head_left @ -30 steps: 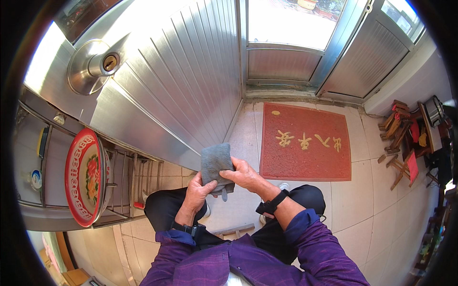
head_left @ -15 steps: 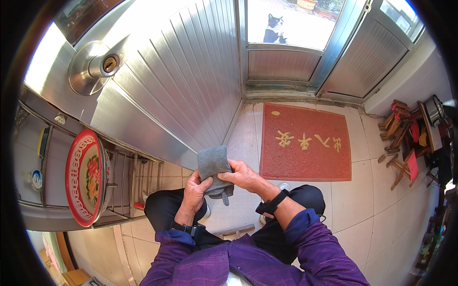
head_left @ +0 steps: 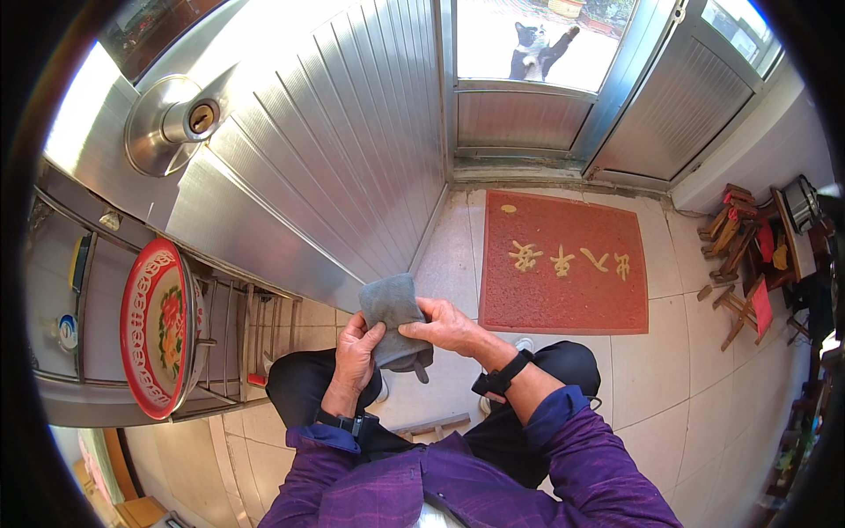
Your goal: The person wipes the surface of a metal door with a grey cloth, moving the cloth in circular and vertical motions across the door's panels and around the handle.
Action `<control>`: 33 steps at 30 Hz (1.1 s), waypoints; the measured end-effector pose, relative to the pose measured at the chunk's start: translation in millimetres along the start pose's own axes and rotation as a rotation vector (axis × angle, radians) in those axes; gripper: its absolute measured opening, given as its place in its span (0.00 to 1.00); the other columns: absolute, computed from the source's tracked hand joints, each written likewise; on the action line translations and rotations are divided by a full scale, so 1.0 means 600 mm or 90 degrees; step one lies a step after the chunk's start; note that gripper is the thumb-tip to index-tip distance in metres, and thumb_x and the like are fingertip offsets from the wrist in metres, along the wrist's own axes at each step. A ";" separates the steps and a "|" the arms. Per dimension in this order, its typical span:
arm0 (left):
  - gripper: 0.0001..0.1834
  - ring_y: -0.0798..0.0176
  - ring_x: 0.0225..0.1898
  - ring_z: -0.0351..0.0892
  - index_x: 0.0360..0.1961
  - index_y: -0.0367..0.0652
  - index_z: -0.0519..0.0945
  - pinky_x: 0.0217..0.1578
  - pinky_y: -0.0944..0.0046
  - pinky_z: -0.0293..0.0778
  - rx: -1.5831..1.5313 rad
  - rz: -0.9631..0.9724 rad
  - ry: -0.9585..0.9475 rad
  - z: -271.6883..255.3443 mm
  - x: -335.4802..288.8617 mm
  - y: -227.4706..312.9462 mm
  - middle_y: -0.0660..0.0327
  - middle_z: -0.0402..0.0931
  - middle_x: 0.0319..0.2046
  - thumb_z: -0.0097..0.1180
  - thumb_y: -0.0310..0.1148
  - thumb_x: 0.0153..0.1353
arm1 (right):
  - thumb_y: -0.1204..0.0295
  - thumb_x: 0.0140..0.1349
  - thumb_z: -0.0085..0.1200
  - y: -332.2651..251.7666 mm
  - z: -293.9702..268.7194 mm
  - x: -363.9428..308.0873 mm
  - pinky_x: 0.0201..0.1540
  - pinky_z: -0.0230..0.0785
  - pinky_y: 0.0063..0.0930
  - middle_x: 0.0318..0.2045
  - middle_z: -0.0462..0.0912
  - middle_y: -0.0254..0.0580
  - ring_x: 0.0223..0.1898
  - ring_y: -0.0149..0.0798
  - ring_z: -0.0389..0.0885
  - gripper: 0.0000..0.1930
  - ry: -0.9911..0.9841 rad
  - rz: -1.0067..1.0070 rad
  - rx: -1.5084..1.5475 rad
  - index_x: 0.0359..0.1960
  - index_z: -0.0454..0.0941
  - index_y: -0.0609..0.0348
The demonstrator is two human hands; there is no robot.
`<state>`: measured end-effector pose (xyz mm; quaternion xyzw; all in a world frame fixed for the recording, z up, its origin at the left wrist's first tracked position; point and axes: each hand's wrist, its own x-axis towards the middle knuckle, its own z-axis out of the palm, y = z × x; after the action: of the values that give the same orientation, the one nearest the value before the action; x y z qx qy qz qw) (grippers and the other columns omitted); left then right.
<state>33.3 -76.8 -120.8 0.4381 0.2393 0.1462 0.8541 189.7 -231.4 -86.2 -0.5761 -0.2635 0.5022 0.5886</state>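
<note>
A folded grey cloth [head_left: 391, 301] is held up in front of me between both hands, above the tiled floor and my knees. My left hand [head_left: 356, 356] grips its lower left side, thumb on top. From the right, my right hand [head_left: 447, 326] pinches the cloth with its thumb across the front; the other fingers are partly behind it. Below my hands a loose part of the cloth hangs down with a small tab at its end. Both wrists wear black bands.
A grey ribbed metal door [head_left: 334, 150] stands open at my left. Beside it a red patterned enamel basin [head_left: 150, 330] leans on a metal rack [head_left: 224, 352]. Ahead lies a red doormat [head_left: 563, 304]. Outside the glass is a black-and-white cat [head_left: 531, 57]. Wooden folding stools [head_left: 735, 233] stand at right.
The cloth's top has tilted slightly to the left and down, with both hands still on it. Outside, the cat has moved right and raised a paw.
</note>
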 end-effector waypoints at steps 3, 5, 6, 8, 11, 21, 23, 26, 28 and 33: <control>0.20 0.64 0.53 0.82 0.60 0.37 0.77 0.58 0.61 0.77 0.026 -0.004 -0.010 -0.005 0.001 -0.004 0.58 0.83 0.53 0.62 0.24 0.68 | 0.66 0.65 0.62 -0.005 0.001 -0.004 0.54 0.75 0.32 0.45 0.86 0.39 0.47 0.32 0.80 0.21 0.044 -0.023 -0.040 0.55 0.81 0.66; 0.20 0.64 0.53 0.82 0.60 0.37 0.77 0.58 0.62 0.77 0.034 -0.009 -0.021 -0.006 0.001 -0.005 0.58 0.83 0.53 0.62 0.23 0.68 | 0.67 0.66 0.61 -0.007 0.001 -0.005 0.54 0.75 0.32 0.45 0.86 0.39 0.47 0.32 0.80 0.19 0.063 -0.024 -0.052 0.55 0.81 0.65; 0.20 0.64 0.53 0.82 0.60 0.37 0.78 0.58 0.62 0.76 0.037 -0.011 -0.026 -0.005 0.001 -0.004 0.58 0.83 0.53 0.62 0.23 0.68 | 0.67 0.67 0.61 -0.006 0.001 -0.004 0.54 0.75 0.32 0.45 0.86 0.38 0.47 0.32 0.80 0.18 0.072 -0.025 -0.058 0.55 0.81 0.64; 0.20 0.64 0.53 0.82 0.60 0.37 0.77 0.58 0.62 0.76 0.039 -0.009 -0.025 -0.002 0.000 -0.002 0.59 0.83 0.53 0.62 0.23 0.68 | 0.68 0.68 0.60 -0.002 0.001 -0.001 0.54 0.75 0.32 0.45 0.86 0.38 0.47 0.32 0.80 0.17 0.061 -0.019 -0.034 0.54 0.82 0.63; 0.20 0.65 0.53 0.81 0.61 0.37 0.78 0.59 0.63 0.76 0.024 -0.007 -0.012 0.004 -0.003 0.003 0.59 0.82 0.53 0.62 0.24 0.69 | 0.70 0.70 0.58 0.009 0.000 0.003 0.54 0.75 0.32 0.45 0.86 0.37 0.47 0.32 0.80 0.15 0.047 -0.016 -0.012 0.55 0.82 0.61; 0.19 0.66 0.53 0.81 0.60 0.39 0.79 0.58 0.63 0.76 0.012 -0.006 -0.020 0.000 0.001 -0.002 0.61 0.82 0.52 0.64 0.29 0.70 | 0.71 0.70 0.59 0.015 0.003 0.005 0.53 0.76 0.32 0.44 0.86 0.37 0.46 0.32 0.81 0.15 0.005 0.016 -0.027 0.56 0.82 0.61; 0.18 0.66 0.52 0.81 0.59 0.40 0.80 0.58 0.63 0.76 0.013 -0.003 -0.016 -0.003 0.002 -0.004 0.61 0.83 0.52 0.63 0.28 0.70 | 0.71 0.70 0.59 0.013 0.003 0.004 0.53 0.76 0.32 0.44 0.86 0.37 0.46 0.32 0.81 0.15 0.006 0.009 -0.031 0.56 0.82 0.62; 0.17 0.66 0.52 0.82 0.58 0.40 0.80 0.57 0.63 0.77 0.012 -0.001 -0.015 -0.004 0.002 -0.005 0.62 0.83 0.51 0.63 0.28 0.70 | 0.70 0.69 0.60 0.012 0.003 0.005 0.53 0.76 0.32 0.44 0.86 0.38 0.46 0.33 0.81 0.16 0.007 0.003 -0.043 0.56 0.82 0.62; 0.17 0.66 0.51 0.82 0.58 0.40 0.80 0.57 0.63 0.77 0.011 0.001 -0.016 -0.003 0.001 -0.004 0.62 0.83 0.51 0.63 0.28 0.70 | 0.69 0.68 0.60 0.013 0.003 0.005 0.53 0.76 0.33 0.44 0.86 0.39 0.46 0.33 0.81 0.17 0.007 -0.003 -0.047 0.56 0.82 0.61; 0.17 0.66 0.51 0.82 0.58 0.41 0.80 0.57 0.63 0.77 0.005 0.004 -0.017 -0.004 0.001 -0.003 0.62 0.83 0.51 0.63 0.27 0.69 | 0.68 0.68 0.61 0.015 0.001 0.003 0.52 0.76 0.33 0.44 0.86 0.40 0.46 0.33 0.81 0.17 -0.005 -0.022 -0.037 0.56 0.82 0.61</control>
<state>32.7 -76.2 -123.6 0.4440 0.2269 0.1419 0.8551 187.3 -230.8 -95.1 -0.5864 -0.2901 0.4864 0.5791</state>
